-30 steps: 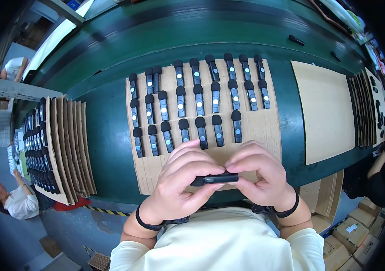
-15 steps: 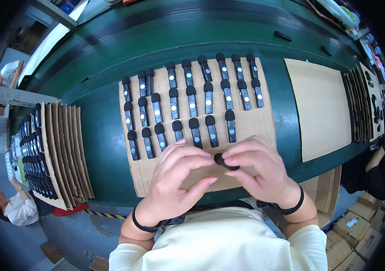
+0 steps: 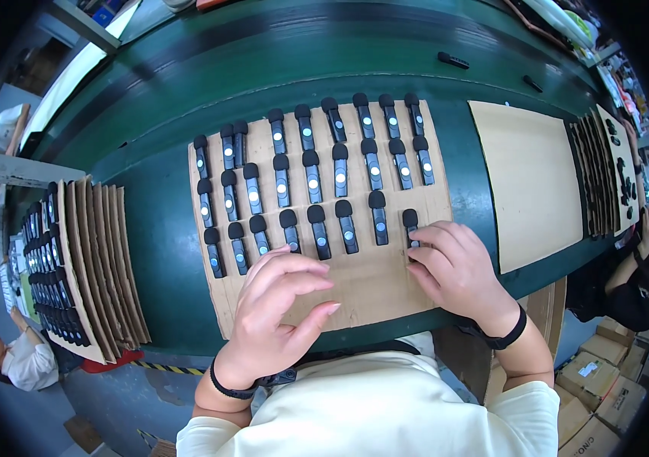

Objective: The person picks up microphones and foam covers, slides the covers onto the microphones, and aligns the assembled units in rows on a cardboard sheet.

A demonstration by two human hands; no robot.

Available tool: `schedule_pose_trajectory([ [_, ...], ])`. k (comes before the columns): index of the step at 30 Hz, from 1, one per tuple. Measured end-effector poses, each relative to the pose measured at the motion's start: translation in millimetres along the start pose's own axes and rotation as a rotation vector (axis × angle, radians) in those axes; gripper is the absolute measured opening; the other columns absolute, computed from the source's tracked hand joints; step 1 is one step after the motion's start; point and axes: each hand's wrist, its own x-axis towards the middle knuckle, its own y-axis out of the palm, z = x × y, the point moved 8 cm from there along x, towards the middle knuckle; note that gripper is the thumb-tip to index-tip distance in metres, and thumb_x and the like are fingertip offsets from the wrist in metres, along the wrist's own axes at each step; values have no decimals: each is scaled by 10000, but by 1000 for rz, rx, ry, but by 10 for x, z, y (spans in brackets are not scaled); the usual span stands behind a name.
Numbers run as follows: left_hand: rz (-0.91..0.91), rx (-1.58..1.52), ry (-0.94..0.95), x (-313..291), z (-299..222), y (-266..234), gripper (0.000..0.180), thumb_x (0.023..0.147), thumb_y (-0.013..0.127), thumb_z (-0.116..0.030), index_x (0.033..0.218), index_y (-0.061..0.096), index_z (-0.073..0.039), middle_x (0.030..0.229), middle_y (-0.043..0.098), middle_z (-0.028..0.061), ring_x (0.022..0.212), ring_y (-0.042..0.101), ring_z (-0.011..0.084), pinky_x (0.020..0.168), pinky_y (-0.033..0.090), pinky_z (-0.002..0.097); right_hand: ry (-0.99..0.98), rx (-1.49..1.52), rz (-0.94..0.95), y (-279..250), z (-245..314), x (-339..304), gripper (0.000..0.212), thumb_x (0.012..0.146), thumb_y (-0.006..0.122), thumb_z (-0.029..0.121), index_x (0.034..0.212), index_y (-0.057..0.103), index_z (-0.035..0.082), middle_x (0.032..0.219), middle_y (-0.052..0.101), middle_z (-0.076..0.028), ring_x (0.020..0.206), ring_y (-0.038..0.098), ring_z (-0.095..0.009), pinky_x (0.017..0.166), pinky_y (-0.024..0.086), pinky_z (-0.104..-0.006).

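Small black clip-on microphones with round foam tips lie in three rows on a cardboard sheet in front of me. At the right end of the nearest row, my right hand has its fingertips closed on one microphone. That microphone's foam end points away from me, and its lower part is partly covered by my fingers. My left hand hovers over the near left part of the sheet, fingers curved and thumb apart, holding nothing.
Upright cardboard sheets stand at left, the outermost carrying microphones. A bare sheet leans at right beside a similar stack. Two black pieces lie on the green table's far side. Boxes sit lower right; people are at both sides.
My right hand has moved right and away from my left hand, bringing the microphone to the end of the nearest row. My left hand has shifted slightly left and remains apart from it.
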Motion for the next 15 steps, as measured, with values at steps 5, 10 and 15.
schedule_pose_trajectory([
  [5, 2, 5, -10, -1, 6, -12, 245, 715, 773, -26, 934, 660, -23, 1033, 658, 124, 982, 628, 264, 1017, 427, 463, 5, 25, 38, 88, -116, -8, 291, 709, 747, 14, 961, 607, 52, 1103, 607, -116, 949, 613, -299, 791, 505, -387],
  [10, 6, -10, -25, 9, 8, -5, 244, 714, 773, -26, 931, 662, -24, 1037, 659, 125, 986, 628, 266, 1017, 428, 461, -11, 1, 20, 82, -209, 86, 288, 714, 751, 34, 964, 610, 59, 1102, 611, -117, 950, 615, -298, 793, 503, -391],
  [15, -6, -1, -18, 17, 26, -27, 248, 716, 795, -54, 928, 666, -46, 1032, 652, 104, 925, 623, 292, 959, 454, 455, 15, 30, 67, -78, -302, 192, 309, 725, 740, 18, 1003, 608, 52, 1115, 608, -124, 973, 608, -311, 831, 505, -394],
])
